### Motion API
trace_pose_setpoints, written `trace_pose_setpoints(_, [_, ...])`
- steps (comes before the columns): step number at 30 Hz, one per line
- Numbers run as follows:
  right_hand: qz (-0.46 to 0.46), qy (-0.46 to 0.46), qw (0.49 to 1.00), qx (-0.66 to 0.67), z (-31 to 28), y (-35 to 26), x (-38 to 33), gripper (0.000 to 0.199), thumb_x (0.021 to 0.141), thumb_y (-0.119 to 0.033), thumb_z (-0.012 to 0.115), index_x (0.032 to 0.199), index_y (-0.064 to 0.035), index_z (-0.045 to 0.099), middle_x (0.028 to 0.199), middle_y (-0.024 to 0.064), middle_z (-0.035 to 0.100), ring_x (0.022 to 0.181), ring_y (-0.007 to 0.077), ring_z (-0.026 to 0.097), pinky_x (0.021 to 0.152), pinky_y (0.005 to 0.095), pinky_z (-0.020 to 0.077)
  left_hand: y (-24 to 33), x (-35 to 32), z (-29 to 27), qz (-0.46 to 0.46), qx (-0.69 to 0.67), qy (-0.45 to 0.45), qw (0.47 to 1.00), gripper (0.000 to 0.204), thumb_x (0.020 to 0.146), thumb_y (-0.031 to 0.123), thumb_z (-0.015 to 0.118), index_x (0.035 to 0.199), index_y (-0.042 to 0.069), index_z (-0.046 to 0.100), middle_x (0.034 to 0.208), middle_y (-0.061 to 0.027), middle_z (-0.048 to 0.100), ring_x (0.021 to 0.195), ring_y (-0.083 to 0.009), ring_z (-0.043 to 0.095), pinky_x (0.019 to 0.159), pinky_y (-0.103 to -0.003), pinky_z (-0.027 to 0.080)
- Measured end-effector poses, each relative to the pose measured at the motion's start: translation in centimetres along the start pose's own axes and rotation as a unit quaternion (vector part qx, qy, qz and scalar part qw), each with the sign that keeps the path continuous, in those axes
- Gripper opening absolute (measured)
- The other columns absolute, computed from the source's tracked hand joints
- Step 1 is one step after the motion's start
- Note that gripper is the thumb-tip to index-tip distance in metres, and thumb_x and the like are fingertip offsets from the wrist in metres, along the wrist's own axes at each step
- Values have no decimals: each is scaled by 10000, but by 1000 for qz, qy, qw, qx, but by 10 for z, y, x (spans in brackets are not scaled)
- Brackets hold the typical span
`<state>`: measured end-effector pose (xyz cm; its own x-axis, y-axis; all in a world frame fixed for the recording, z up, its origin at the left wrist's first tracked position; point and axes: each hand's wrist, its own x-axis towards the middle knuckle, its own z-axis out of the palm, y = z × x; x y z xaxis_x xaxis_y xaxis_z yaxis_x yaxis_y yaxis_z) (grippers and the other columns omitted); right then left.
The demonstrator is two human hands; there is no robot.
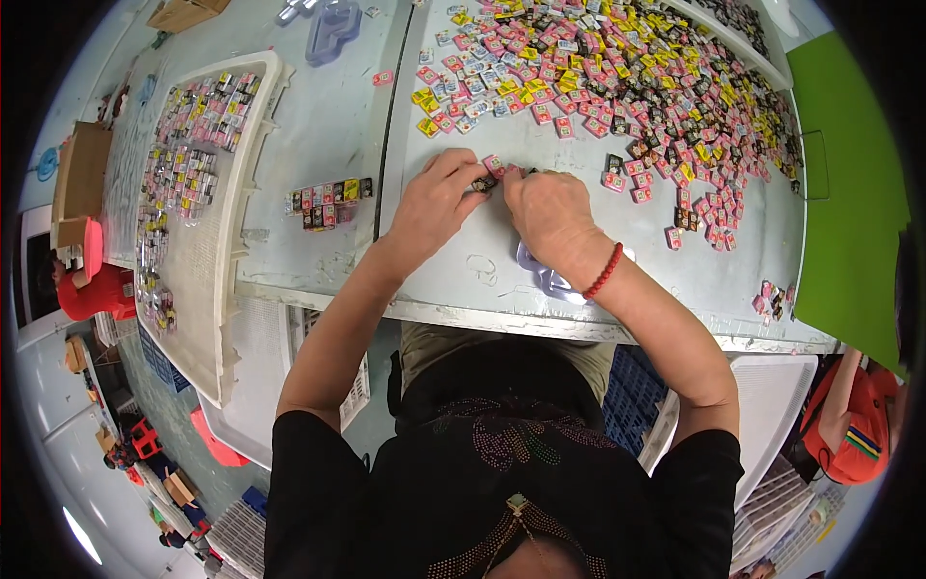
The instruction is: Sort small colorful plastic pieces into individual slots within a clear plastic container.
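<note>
Between thumb and fingers of my left hand (436, 210) are small printed boxes, a pink one (493, 165) and a dark one beside it. My right hand (554, 209) is closed close by, its fingertips nearly meeting the left's. Bits of pink and black show at the right fingertips, mostly covered by the fingers. Partly under the right wrist lies a clear plastic blister tray (552, 278), near the table's front edge. Beyond both hands spreads a big loose heap of small boxes (588, 72) in pink, yellow, black and white.
Left of a table seam stands a block of stacked boxes (328, 204). A white crate (253, 125) farther left holds packed groups of boxes. Another clear tray (333, 34) lies at the back. A green panel (849, 193) borders the right side; a person in red (854, 425) is there.
</note>
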<state>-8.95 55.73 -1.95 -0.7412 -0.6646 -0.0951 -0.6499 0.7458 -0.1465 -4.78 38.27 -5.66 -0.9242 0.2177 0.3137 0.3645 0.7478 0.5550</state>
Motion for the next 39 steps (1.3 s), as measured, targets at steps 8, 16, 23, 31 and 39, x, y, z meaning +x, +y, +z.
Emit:
trace_pose_setpoints(8, [-22, 47, 999, 14, 9, 4, -6, 166, 785, -87, 628, 939, -25, 641, 929, 133, 676, 865, 257, 679, 700, 365, 555, 4, -2, 11, 1, -1, 61, 998, 329, 753, -3, 699, 1068, 37, 613, 1065, -96, 622, 970, -302, 593, 827, -382, 500])
trace_pose_setpoints(16, [-11, 123, 972, 200, 0, 33, -21, 172, 796, -118, 658, 956, -58, 644, 923, 110, 670, 732, 297, 659, 647, 391, 536, 5, -18, 16, -27, 43, 107, 993, 313, 759, -11, 676, 1062, 43, 614, 987, -106, 595, 895, -316, 585, 772, -392, 507])
trace_pose_setpoints(23, [106, 110, 974, 168, 9, 84, -42, 241, 808, -176, 708, 1011, -55, 657, 932, 102, 672, 765, 292, 659, 672, 374, 527, 2, 4, 3, -111, 15, 8, 994, 311, 761, 166, 760, 1009, 33, 628, 843, -115, 578, 762, -298, 599, 662, -396, 490])
trace_pose_setpoints(31, [35, 166, 978, 123, 20, 81, -34, 317, 804, -223, 739, 1054, -46, 657, 993, 100, 672, 855, 300, 653, 734, 379, 527, -15, 17, 8, -40, 10, 3, 999, 397, 703, 225, 806, 1009, 36, 638, 876, -103, 594, 830, -286, 593, 724, -378, 492])
trace_pose_setpoints(39, [-5, 168, 978, 124, 16, 68, -35, 518, 787, -223, 748, 1240, -48, 568, 1180, 137, 605, 982, 335, 632, 836, 389, 528, -15, 34, 17, 97, -65, -32, 993, 506, 704, 199, 794, 1150, 40, 616, 1174, -99, 614, 1084, -304, 535, 917, -385, 458])
